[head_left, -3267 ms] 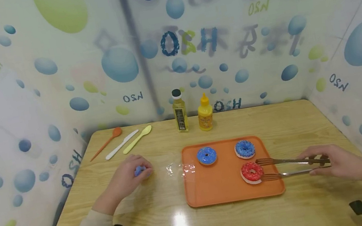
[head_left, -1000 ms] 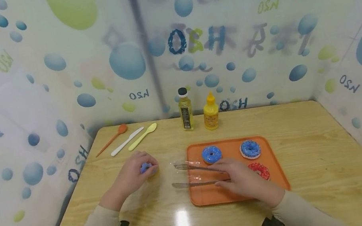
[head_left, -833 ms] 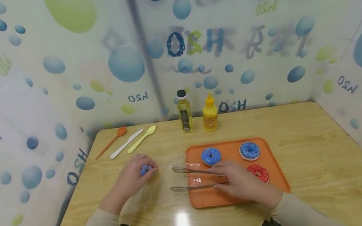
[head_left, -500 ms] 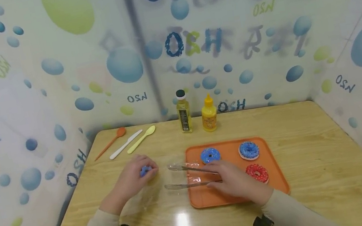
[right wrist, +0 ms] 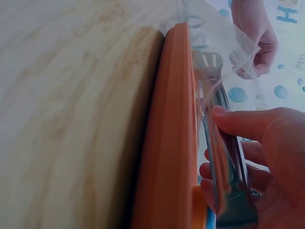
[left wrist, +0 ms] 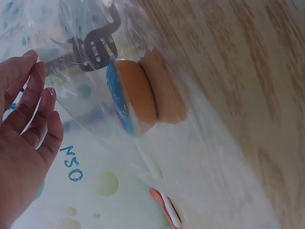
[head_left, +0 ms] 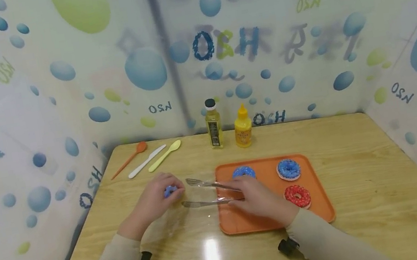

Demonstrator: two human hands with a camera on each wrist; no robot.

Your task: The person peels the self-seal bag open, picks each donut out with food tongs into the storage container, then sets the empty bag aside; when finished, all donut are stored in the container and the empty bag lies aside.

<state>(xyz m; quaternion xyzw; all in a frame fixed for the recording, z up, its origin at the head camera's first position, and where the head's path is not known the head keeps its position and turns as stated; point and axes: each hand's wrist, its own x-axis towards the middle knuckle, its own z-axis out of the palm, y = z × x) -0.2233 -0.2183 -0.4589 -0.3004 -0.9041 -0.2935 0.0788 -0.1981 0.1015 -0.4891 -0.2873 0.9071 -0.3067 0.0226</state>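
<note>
My left hand (head_left: 156,198) pinches the edge of a clear plastic bag (left wrist: 209,176) between thumb and fingertips. A blue-iced donut (left wrist: 131,98) with a tan base is inside the bag, resting near the table and partly hidden by my left hand in the head view. My right hand (head_left: 256,193) grips metal tongs (head_left: 200,204), held above the left part of an orange tray (head_left: 238,225). The tongs' two slotted ends are spread, hold nothing, and reach into the bag's mouth, seen through its film in the left wrist view.
On the tray are a light blue donut (head_left: 243,171), a sprinkled blue donut (head_left: 283,171) and a red donut (head_left: 304,195). Behind stand an oil bottle (head_left: 213,124) and a yellow squeeze bottle (head_left: 243,131). An orange spoon (head_left: 130,159), white knife (head_left: 147,161) and yellow spoon (head_left: 164,155) lie back left.
My right hand has carried the tongs leftward from beside the red donut, across the tray, to the bag. Their ends slid further left lately. My left hand has stayed in place.
</note>
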